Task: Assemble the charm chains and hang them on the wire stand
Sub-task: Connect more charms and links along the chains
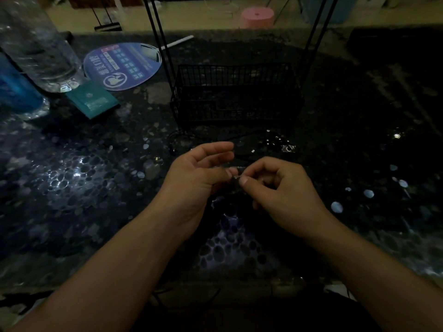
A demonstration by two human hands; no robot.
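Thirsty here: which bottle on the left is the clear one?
The taller bottle, standing farther back; the blue bottle sits in front at the edge.

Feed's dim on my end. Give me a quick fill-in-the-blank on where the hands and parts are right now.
1. Both hands pinch a thin ____ chain between their fingertips.
2. The black wire basket stands ____ the hands.
3. The round blue paper fan lies to the basket's ____.
4. The small silver charm lies on the ____.

Missing words: silver; beyond; left; table

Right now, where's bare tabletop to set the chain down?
Free: the patch left of the left hand, below the teal packet, and the stretch right of the right hand. Crowded: between the hands and the wire basket, where loose charms and cords lie.
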